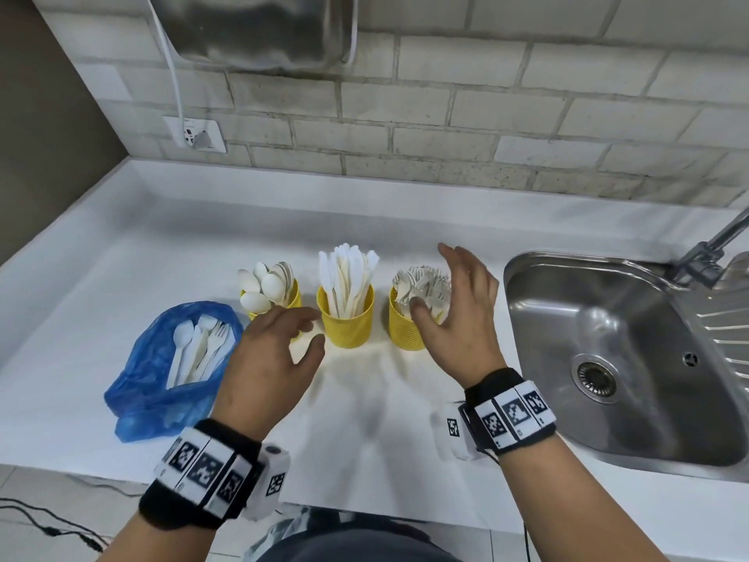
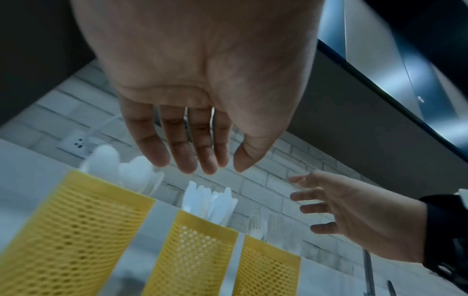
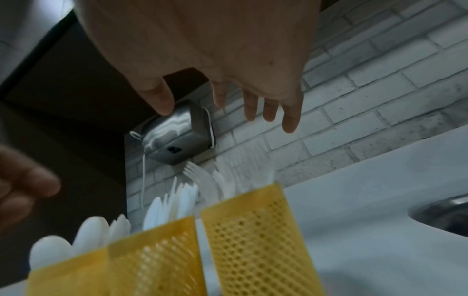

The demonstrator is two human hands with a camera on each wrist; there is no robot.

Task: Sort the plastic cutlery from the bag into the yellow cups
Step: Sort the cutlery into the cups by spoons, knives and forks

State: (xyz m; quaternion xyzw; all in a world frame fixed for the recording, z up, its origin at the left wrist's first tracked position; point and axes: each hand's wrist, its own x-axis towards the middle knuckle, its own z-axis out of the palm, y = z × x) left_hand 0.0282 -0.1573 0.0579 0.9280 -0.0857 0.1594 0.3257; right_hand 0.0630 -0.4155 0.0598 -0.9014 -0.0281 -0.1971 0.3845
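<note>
Three yellow mesh cups stand in a row on the white counter. The left cup holds white spoons, the middle cup knives, the right cup forks. A blue plastic bag with several white cutlery pieces lies left of them. My left hand hovers empty in front of the spoon cup, fingers loosely bent. My right hand is spread open beside the fork cup, holding nothing. Both palms, the left hand and the right hand, show empty in the wrist views.
A steel sink with a tap lies right of the cups. A brick wall runs behind, with a socket and a metal dispenser above. The counter's front edge is near my wrists.
</note>
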